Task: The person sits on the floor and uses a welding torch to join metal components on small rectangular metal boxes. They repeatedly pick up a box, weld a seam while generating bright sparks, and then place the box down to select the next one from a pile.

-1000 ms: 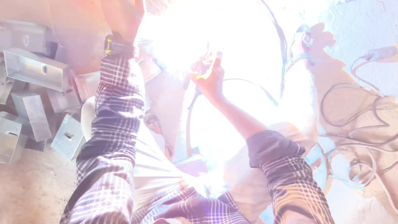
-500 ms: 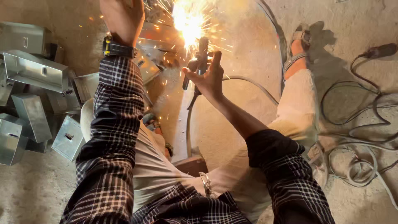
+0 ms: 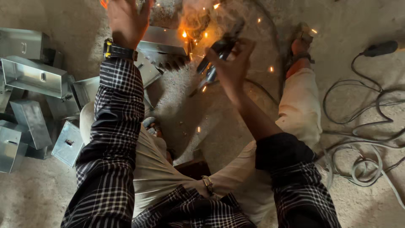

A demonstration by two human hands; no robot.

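Observation:
My right hand (image 3: 232,63) grips a dark welding electrode holder (image 3: 217,52) that points up and left toward a grey sheet-metal box (image 3: 162,42) on the floor. Orange sparks fly off the box's right edge, just beside the holder's tip. My left hand (image 3: 126,19) is raised at the top of the view with fingers spread, holding nothing, just left of the box. A watch with a yellow-trimmed strap (image 3: 118,50) sits on that wrist. Both arms wear black-and-white checked sleeves.
Several grey sheet-metal boxes (image 3: 33,76) lie piled at the left. Coiled grey cables (image 3: 363,156) and a black plug (image 3: 379,48) lie at the right on the dusty concrete floor. My sandalled foot (image 3: 299,42) rests at the upper right.
The blinding welding flash has died down to scattered sparks. My right hand has drawn the holder slightly back and rightward; the left hand stays raised.

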